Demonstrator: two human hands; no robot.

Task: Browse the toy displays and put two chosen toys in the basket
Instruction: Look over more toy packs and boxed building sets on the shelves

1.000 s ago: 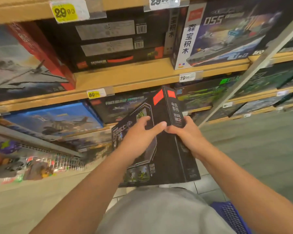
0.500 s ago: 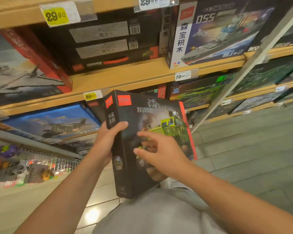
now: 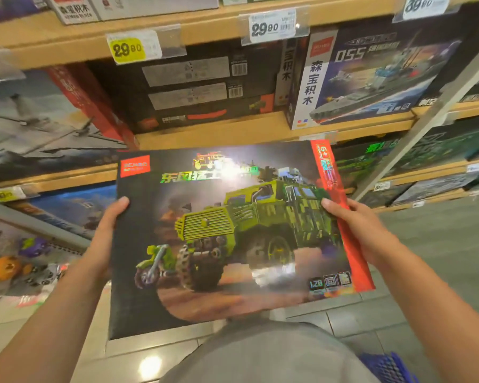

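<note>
**Truck set held face-up in front of the shelves**

Here, in the head view, both hands hold a large flat toy box [image 3: 233, 233] out in front of the body, its printed front turned up toward the camera. The art shows a green camouflage truck with a small motorbike beside it, a red logo square at the upper left corner and a red strip down the right edge. The left hand [image 3: 105, 239] grasps the box's left edge, thumb laid over the front and the fingers hidden behind. The right hand [image 3: 362, 230] grasps the right edge the same way, thumb on the front near the red strip. The box is clear of the wooden shelves [image 3: 205, 136] behind it, tilted slightly, its lower edge over the grey shirt.

On the shelves stand more boxed sets, among them a warship box [image 3: 371, 78] at the upper right and dark stacked boxes [image 3: 194, 89] in the middle. Price tags reading 29.90 [image 3: 127, 49] hang on the shelf rail above. A corner of the blue basket [image 3: 385, 367] shows at the bottom right, beside the right forearm, above the tiled floor [image 3: 440, 244]
</note>
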